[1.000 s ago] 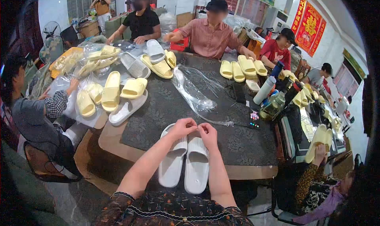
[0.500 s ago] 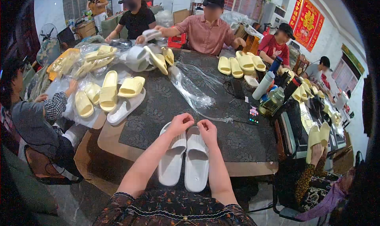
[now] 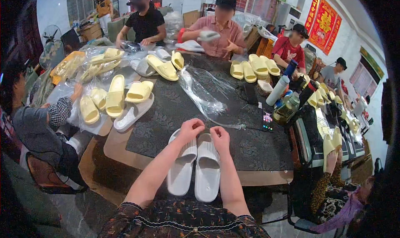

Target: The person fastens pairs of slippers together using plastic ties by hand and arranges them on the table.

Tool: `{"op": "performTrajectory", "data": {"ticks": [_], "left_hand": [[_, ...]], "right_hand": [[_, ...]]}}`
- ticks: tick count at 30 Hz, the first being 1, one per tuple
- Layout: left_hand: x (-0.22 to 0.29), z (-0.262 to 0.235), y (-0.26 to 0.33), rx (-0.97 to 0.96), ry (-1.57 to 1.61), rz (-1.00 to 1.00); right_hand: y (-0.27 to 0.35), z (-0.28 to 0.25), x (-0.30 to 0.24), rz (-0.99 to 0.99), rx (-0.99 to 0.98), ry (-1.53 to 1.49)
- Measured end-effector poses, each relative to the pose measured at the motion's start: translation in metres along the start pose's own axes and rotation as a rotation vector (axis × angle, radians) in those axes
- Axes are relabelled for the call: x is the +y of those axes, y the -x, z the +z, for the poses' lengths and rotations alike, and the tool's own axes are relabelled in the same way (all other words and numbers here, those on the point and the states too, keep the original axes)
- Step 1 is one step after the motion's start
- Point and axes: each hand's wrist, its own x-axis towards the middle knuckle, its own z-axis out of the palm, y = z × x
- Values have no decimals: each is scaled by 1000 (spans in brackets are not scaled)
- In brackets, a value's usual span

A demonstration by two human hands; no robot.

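A pair of white slide slippers lies side by side in front of me, toes away, heels over the table's near edge. My left hand [image 3: 192,128] is closed in a pinch above the toe of the left slipper [image 3: 179,177]. Close beside it, my right hand [image 3: 219,137] pinches over the toe of the right slipper [image 3: 207,173]. Whatever the fingertips hold, if anything, is too small to make out. Just beyond my hands, a bundle of thin clear plastic strands [image 3: 204,97] stretches across the dark tabletop [image 3: 166,113].
Yellow slippers [image 3: 114,97] and plastic bags heap at the left, with more yellow slippers [image 3: 259,64] at the back right. A phone [image 3: 267,119], a glass jar [image 3: 286,108] and a white bottle [image 3: 277,92] stand or lie to the right. Several people sit or stand around.
My hands and the white slippers stay almost in place. Across the table, the person in pink has drawn a pale slipper inward, and slippers on the far-left heap have settled down.
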Motion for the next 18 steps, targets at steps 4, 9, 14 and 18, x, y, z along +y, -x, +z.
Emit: {"op": "performTrajectory", "data": {"ticks": [4,9,14,18], "left_hand": [[-9,-1,-3,-137,33,-14],[-3,0,-4,-28,-27,1],[-5,0,1,-151,12,16],[-9,1,1,4,45,24]], "right_hand": [[-2,0,-2,27,-45,36],[-2,-1,-6,33,2,13],[0,1,-9,16,-95,20],[1,0,-2,42,-42,15]]}}
